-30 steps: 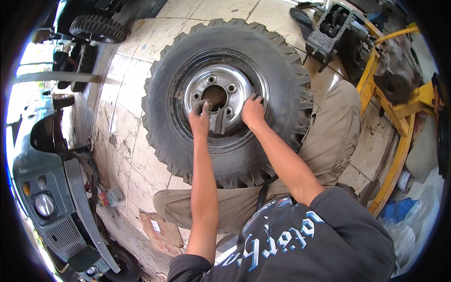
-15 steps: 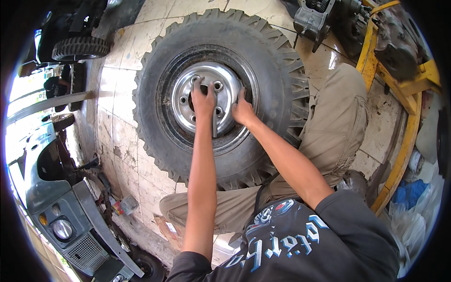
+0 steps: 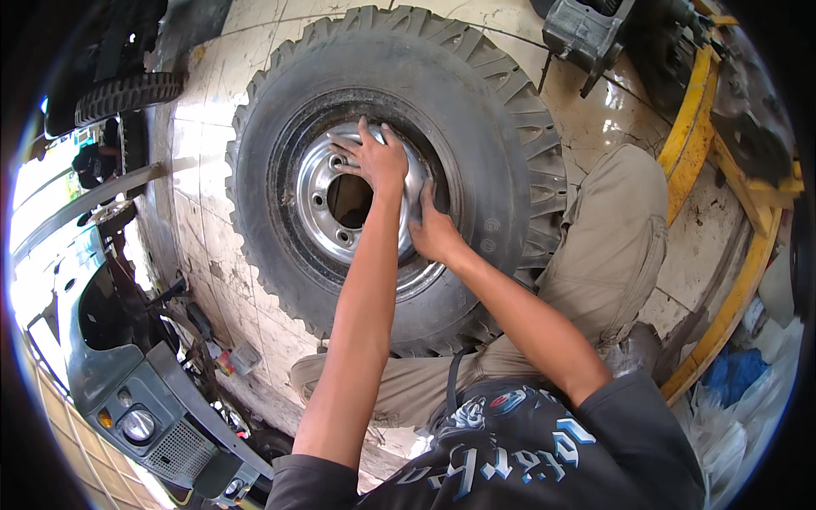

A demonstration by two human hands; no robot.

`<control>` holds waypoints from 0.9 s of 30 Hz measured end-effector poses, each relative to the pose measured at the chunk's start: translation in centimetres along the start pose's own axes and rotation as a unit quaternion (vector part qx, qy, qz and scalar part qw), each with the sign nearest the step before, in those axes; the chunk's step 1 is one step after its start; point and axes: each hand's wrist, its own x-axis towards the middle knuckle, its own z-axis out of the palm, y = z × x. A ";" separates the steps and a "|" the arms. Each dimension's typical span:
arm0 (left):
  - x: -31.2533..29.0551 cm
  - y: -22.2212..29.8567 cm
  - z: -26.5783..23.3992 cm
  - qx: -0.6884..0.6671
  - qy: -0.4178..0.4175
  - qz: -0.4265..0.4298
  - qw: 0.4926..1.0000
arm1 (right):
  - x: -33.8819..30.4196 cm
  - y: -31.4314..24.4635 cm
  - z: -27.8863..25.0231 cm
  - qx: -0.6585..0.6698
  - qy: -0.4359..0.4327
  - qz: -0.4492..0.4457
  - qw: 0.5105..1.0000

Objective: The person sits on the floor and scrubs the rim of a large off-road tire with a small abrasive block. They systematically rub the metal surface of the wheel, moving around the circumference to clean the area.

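A big, chunky-treaded black tire [image 3: 489, 110] lies flat in front of me, with a shiny silver wheel rim [image 3: 313, 223] sitting off-centre in its opening. Bolt holes ring the rim's large round centre hole. My left hand [image 3: 380, 161] rests on the rim's upper part with its fingers spread apart. Against the rim's right edge, beside the dark gap to the tire, my right hand [image 3: 436, 233] holds on, one finger stretched along the metal. Its other fingertips are partly hidden.
My bent legs in khaki trousers [image 3: 608, 221] border the tire on the right and near side. A yellow metal stand [image 3: 721, 319] and grey machine parts [image 3: 585, 34] stand at right. A grey vehicle front [image 3: 157, 416] is at lower left, another tire [image 3: 127, 98] at upper left.
My left hand has shifted up and right from the centre hole, its fingers now spread on the rim. The right hand stays at the rim's edge. The whole view has shifted slightly.
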 end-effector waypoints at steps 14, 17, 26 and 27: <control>0.1 0.1 -0.3 -0.003 0.012 0.010 1.000 | -0.3 -0.3 0.3 -0.004 0.005 -0.012 1.000; -0.6 -0.2 -0.4 0.000 0.010 0.004 1.000 | 1.6 -0.9 -0.6 0.018 0.025 -0.014 0.999; -0.5 -0.1 -0.3 -0.009 0.008 0.007 1.000 | 0.9 -0.4 0.5 0.001 0.043 -0.001 0.999; -0.5 0.0 -0.3 -0.009 0.005 0.006 1.000 | 1.1 -0.5 0.4 0.002 0.050 0.000 0.999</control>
